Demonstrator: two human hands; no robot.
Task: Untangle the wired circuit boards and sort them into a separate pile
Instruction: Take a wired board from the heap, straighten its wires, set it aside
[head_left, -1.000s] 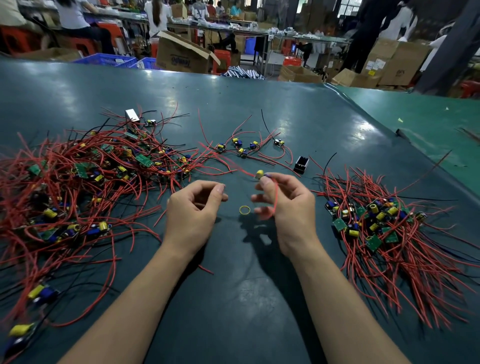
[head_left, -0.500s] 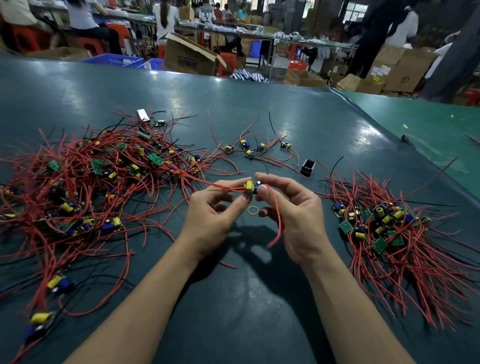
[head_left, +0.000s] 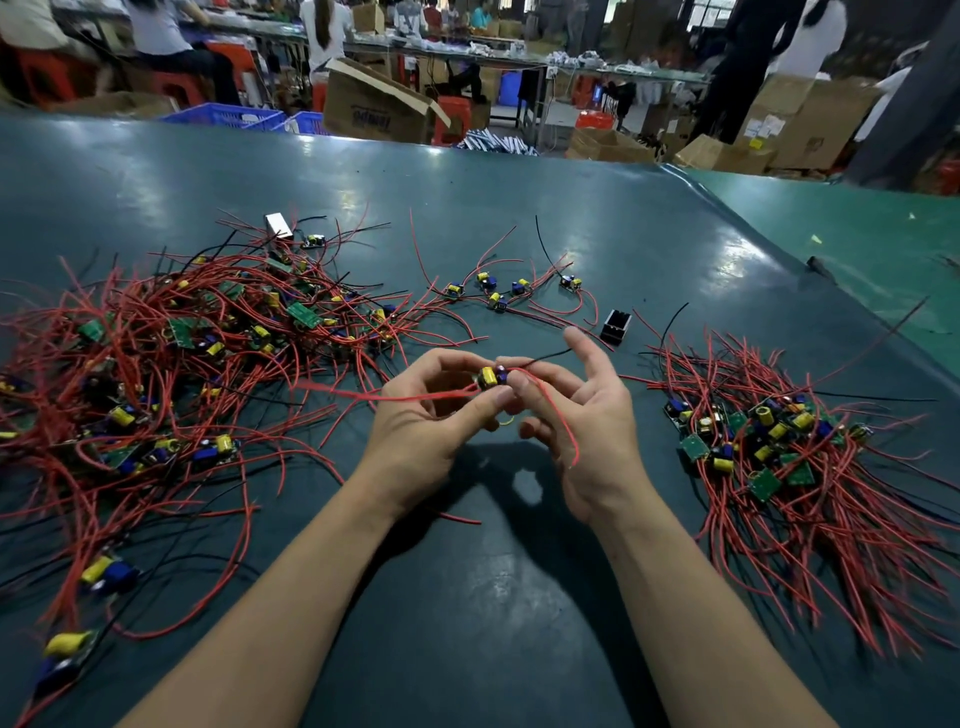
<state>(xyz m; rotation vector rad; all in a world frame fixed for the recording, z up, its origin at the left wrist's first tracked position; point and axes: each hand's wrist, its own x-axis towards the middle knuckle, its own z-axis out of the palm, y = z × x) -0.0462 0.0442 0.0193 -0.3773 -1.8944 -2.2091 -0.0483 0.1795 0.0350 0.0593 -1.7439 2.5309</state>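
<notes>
Pinching one circuit board (head_left: 489, 376) between left hand (head_left: 431, 415) and right hand (head_left: 582, 415) fingertips, right forefinger raised, sorted pile (head_left: 779, 452) right of board

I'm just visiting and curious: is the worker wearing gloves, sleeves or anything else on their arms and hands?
No. Both forearms are bare as far as the picture shows, with no sleeve edge in view. The left hand and right hand wear no gloves, and no rings, watch or wrist strap can be seen. The fingernails look short and plain.
</notes>
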